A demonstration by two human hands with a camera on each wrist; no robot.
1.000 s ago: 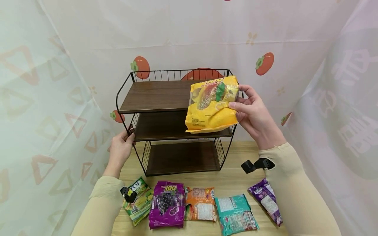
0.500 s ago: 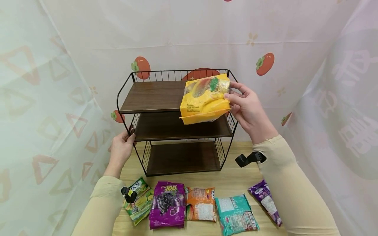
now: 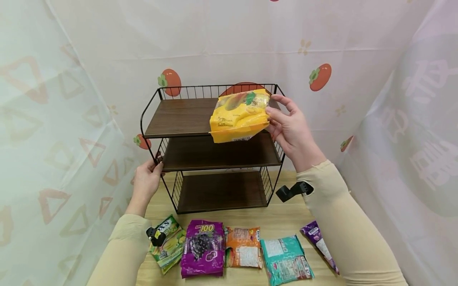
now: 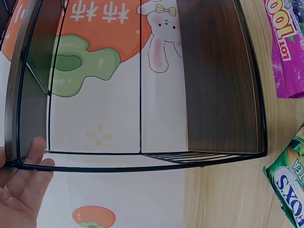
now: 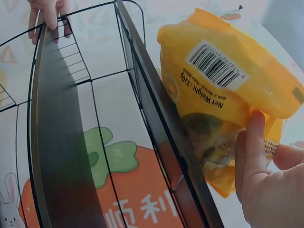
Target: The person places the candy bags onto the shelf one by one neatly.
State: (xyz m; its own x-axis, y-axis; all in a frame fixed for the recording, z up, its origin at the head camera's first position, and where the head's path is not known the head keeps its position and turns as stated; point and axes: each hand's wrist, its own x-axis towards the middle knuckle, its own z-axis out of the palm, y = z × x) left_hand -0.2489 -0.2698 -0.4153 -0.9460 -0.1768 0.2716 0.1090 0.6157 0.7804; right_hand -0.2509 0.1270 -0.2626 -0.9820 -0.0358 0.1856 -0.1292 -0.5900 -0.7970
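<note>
Right hand pinches yellow bag at top shelf, not yet released; left hand grips rack. Five bags lie unshelved on table.

middle shelf: left-front passable | rear rail: barrier | yellow bag: upper-right obstacle

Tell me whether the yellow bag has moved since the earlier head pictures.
Yes: in the head view, the yellow bag has shifted left and somewhat higher in the picture, judged against the black-framed rack.
</note>
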